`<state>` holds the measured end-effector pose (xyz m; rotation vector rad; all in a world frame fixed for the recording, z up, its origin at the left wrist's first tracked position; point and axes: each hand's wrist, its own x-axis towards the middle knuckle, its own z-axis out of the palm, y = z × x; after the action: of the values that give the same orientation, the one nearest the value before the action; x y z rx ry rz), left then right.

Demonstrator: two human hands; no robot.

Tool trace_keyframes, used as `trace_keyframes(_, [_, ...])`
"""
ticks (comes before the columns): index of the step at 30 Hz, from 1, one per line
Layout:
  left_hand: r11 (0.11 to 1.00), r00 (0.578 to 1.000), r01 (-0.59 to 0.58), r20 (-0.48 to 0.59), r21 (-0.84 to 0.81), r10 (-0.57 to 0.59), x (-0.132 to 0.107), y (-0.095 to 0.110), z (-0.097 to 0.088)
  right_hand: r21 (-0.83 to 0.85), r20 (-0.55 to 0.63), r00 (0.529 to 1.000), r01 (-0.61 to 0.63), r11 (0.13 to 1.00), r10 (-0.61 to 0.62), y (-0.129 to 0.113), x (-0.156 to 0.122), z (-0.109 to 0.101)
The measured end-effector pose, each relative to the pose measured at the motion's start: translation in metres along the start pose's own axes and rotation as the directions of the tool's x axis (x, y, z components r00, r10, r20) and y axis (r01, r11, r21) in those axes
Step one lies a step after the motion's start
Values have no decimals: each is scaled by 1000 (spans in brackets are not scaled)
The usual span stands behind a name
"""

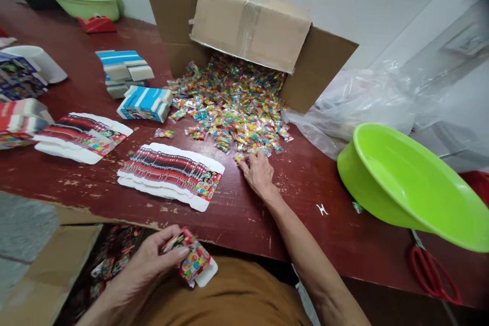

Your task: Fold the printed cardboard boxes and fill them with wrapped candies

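Observation:
My left hand [164, 252] is wrapped round a small red printed candy box [194, 260], held near my lap with a white end flap sticking out. At the front edge of the candy heap, my right hand [259, 173] reaches down with its fingertips on a small clear packet of yellow candy [239, 158]. Whether the fingers grip it firmly I cannot tell. The heap of wrapped colourful candies [240, 107] spills from a tipped cardboard carton [252, 30]. Left of my right hand lies a fanned stack of flat red cartons [171, 173].
A second stack of flat cartons [84, 135] lies left, near blue-and-white bundles [147, 103]. On the right, a green basin [412, 183] leans tilted above red-handled scissors [433, 272]. Below the table's left edge stands an open carton [57, 270] with packed boxes.

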<state>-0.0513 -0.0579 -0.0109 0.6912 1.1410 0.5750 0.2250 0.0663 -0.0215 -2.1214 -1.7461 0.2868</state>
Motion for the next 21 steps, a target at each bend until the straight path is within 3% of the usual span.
trace_keyframes(2, [976,995,-23,96,218,2,-2,1,-29,45,-3,1000,31,998,-31,-2,-4,2])
trace_keyframes(4, [929,965,41,225,368,-132,-4,1,-50,179,-1,999,49,983,-50,-2,-8,1])
trace_keyframes(6, [888,921,105,294,448,-257,-5,3,-57,309,9,998,52,950,-57,-1,-13,-2])
trace_keyframes(8, [905,931,103,279,413,-234,-5,6,-52,379,29,998,44,925,-59,0,-20,-8])
trace_keyframes(10, [953,970,30,220,301,-100,-2,12,-38,463,84,993,33,886,-81,-4,-29,-16])
trace_keyframes(12, [976,979,-52,201,209,9,3,20,-21,622,184,967,23,783,-175,-12,-41,-26])
trace_keyframes(15, [976,963,-130,255,175,83,11,33,2,794,218,883,87,601,-416,-28,-60,-41])
trace_keyframes(18, [970,955,-174,268,171,124,16,39,18,750,111,791,331,573,-602,-39,-70,-50])
trace_keyframes(21, [960,945,-205,294,189,144,18,40,27,664,149,645,497,559,-750,-43,-71,-54])
